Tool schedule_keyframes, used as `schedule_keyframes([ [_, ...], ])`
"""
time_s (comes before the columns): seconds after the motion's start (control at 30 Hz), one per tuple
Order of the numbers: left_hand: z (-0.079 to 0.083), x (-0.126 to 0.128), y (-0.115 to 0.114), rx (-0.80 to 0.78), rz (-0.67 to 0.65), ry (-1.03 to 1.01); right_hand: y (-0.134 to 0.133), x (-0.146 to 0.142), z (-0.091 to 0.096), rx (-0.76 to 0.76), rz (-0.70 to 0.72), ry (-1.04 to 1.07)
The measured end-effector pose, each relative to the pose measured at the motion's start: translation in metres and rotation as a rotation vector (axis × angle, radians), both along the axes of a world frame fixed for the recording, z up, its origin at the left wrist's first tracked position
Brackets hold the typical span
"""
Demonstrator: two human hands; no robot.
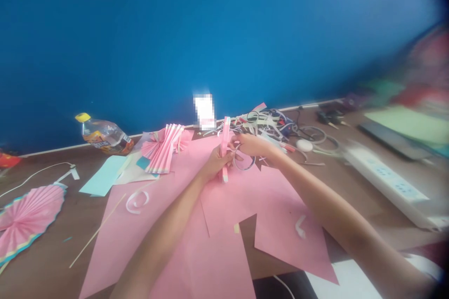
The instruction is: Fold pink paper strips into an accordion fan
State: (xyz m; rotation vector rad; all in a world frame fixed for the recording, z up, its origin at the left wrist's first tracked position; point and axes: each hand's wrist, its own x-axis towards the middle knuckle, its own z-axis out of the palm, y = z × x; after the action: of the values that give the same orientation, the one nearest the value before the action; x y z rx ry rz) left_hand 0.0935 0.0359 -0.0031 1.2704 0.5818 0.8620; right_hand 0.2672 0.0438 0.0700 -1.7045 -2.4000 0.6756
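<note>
My left hand is closed around a narrow stack of pleated pink paper, held upright near its middle. The stack has pale edges at its top and bottom ends. Close against its right side, my right hand has its fingers pinched together. A thin, pale ring with a dark lower edge hangs at those fingers; its kind is hard to make out. Beneath both hands lie large pink paper sheets. A pleated pink paper piece rests left of my left hand.
A pleated pink fan lies far left, near a yellow-capped bottle and light blue paper. Paper scraps and cables are heaped against the blue wall. A white power strip lies at the right.
</note>
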Motion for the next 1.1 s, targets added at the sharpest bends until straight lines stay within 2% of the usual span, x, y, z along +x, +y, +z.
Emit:
schedule_keyframes([
  [0.2,0.003,0.0,-0.002,-0.029,-0.041,0.004,0.002,-0.001,-0.005,-0.004,0.04,0.013],
  [0.4,0.003,0.0,-0.001,-0.033,-0.043,-0.007,0.003,-0.003,-0.007,-0.031,0.016,0.039],
  [0.6,0.002,0.0,0.002,-0.038,0.051,-0.026,0.006,-0.003,-0.012,-0.043,-0.095,0.131],
  [0.83,-0.003,-0.001,0.005,-0.024,0.037,-0.04,-0.002,-0.005,-0.004,-0.11,-0.151,0.136],
  [0.93,-0.003,0.0,0.004,-0.007,-0.006,-0.05,-0.005,-0.005,-0.002,-0.181,-0.097,0.154],
  [1.1,0.001,0.0,0.001,-0.036,-0.056,-0.041,-0.003,-0.005,-0.009,-0.236,0.007,0.284],
])
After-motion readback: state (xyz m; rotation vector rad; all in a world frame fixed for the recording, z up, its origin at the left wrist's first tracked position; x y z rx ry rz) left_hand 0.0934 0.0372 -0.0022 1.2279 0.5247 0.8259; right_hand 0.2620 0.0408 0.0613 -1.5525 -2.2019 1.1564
